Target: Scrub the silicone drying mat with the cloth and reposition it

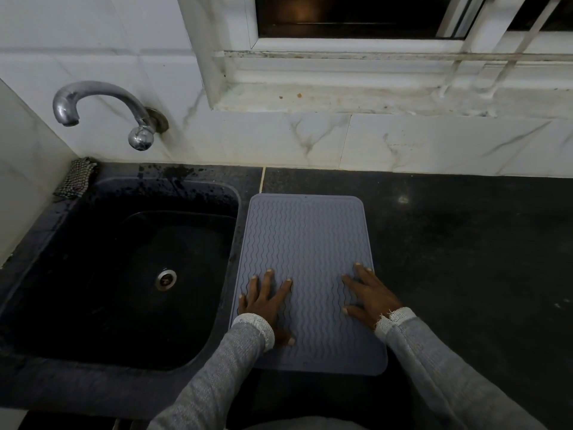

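A grey silicone drying mat (pixel 305 243) with wavy ridges lies flat on the black counter, just right of the sink. My left hand (pixel 266 302) rests flat on the mat's near left part, fingers spread. My right hand (pixel 370 294) lies flat on its near right edge, fingers apart too. Neither hand holds anything. A dark checked cloth (pixel 76 178) sits bunched at the sink's far left corner, away from both hands.
A black sink (pixel 130 274) with a metal drain (pixel 166 279) fills the left. A chrome tap (pixel 102 110) juts from the tiled wall above it. The black counter (pixel 465 259) stretches to the right. A window ledge (pixel 372 97) runs above the backsplash.
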Available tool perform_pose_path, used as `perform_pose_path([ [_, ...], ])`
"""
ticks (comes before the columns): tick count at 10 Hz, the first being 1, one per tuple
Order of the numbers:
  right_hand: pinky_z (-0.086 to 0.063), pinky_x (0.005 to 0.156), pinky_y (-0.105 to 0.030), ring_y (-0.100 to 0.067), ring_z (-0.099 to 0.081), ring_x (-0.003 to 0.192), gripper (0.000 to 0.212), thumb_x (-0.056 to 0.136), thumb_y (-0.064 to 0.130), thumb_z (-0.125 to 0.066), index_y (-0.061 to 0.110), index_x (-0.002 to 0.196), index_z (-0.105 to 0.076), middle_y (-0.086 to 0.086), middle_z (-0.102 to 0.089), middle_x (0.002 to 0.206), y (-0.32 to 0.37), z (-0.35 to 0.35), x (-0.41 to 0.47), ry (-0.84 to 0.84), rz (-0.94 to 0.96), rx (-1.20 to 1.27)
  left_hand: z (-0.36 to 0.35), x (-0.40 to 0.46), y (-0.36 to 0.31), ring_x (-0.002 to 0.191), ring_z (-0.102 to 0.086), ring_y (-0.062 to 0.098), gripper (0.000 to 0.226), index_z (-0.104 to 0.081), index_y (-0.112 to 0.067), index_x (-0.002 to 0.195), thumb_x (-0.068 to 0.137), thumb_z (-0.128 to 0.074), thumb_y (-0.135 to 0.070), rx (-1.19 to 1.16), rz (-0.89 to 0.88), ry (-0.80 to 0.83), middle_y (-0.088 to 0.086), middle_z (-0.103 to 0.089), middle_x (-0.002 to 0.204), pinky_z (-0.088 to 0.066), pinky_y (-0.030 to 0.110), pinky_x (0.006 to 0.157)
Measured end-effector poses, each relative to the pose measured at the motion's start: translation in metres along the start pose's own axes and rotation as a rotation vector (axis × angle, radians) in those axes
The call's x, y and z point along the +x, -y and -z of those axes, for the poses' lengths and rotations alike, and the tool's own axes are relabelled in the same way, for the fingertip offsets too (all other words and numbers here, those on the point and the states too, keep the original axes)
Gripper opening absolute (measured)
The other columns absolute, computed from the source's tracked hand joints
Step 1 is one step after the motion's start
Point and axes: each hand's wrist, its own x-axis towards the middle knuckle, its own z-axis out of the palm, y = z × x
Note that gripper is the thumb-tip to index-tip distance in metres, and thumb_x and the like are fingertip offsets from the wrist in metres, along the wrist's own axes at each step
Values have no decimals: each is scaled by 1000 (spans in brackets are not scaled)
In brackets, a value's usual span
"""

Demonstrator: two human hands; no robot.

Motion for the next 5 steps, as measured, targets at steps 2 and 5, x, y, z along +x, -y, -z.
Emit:
perform_pose_path([
  [2,-17,114,-28,-23,-16,142,68,87,35,-62,15,143,-30,-6,-15,155,1,12,-6,-160,14,204,14,-6,-5,139,25,34,116,14,-44,144,67,-70,-62,-134,-2,-53,0,29,152,2,58,111],
  [5,-23,115,-40,-25,-23,140,63,89,43,-55,17,142,-33,-9,-28,151,-20,172,12,-765,-5,74,179,11,-33,144,11,27,105,9,-30,148,76,-61,-62,-85,-82,-607,2,18,156,-5,48,114],
])
